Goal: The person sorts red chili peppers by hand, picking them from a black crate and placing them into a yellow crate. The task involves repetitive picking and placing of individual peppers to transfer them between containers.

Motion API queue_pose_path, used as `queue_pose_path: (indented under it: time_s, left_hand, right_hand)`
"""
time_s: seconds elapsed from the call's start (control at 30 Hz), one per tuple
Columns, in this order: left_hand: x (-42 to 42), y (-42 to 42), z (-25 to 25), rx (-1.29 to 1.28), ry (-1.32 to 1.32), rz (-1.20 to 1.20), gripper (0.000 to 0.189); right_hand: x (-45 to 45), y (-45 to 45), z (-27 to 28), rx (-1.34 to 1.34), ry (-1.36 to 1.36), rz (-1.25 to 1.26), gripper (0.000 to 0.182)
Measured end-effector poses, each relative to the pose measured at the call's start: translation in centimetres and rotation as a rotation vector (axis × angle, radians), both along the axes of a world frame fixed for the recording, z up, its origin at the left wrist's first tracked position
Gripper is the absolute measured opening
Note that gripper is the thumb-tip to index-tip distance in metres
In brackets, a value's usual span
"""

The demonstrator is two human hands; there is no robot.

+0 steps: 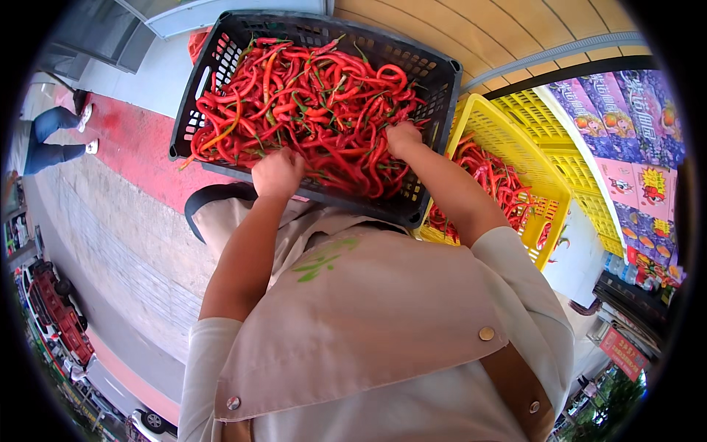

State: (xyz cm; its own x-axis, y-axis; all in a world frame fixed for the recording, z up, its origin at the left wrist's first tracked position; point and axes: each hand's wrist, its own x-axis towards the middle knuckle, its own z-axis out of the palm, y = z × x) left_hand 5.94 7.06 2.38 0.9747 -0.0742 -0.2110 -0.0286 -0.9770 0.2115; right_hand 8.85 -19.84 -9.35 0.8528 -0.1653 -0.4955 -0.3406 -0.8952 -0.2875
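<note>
A black plastic crate (317, 25) heaped with long red chili peppers (320, 105) lies before me. My left hand (278, 172) is at the crate's near side, its fingers curled against the peppers; whether it holds any is hidden. Toward the right end, my right hand (404, 139) is curled among peppers, with red ones beside its fingers; its grip is not clear. Some peppers between the hands look blurred. A yellow plastic crate (558, 190), partly filled with more red chili peppers (497, 182), stands just right of the black one, partly behind my right forearm.
Printed cartons (640, 121) and more yellow crates (530, 121) are at the right. A few loose peppers lie beside the near yellow crate. At the left, a person in jeans (55, 132) stands on the pavement. A red truck (58, 315) is on the road.
</note>
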Motion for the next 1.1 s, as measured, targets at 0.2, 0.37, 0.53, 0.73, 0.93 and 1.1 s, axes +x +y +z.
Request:
queue_pose_path:
  time_s: [0.2, 0.37, 0.53, 0.73, 0.93, 1.1]
  left_hand:
    - [0.0, 0.3, -0.2, -0.015, -0.017, 0.018, 0.027]
    - [0.0, 0.4, -0.4, -0.011, -0.020, 0.010, 0.027]
    - [0.1, 0.4, -0.4, -0.017, -0.011, 0.015, 0.028]
    - [0.0, -0.2, 0.0, -0.082, 0.083, -0.030, 0.024]
    - [-2.1, -6.9, -1.0, -0.435, 0.011, -0.377, 0.016]
    - [-2.6, -6.2, -1.5, -0.355, -0.014, -0.502, 0.016]
  right_hand:
    - [-0.2, 2.2, 1.9, 0.178, 0.042, -0.119, 0.027]
    - [0.0, 2.3, 1.7, 0.177, 0.040, -0.189, 0.026]
    - [0.1, 1.6, 2.0, -0.117, 0.065, 0.324, 0.019]
    - [-1.1, 1.5, 5.0, -0.111, 0.121, 0.861, 0.021]
    - [-0.7, 2.8, 6.7, -0.159, 0.172, 0.704, 0.021]
    - [4.2, -0.3, 10.4, -0.159, 0.014, 0.754, 0.018]
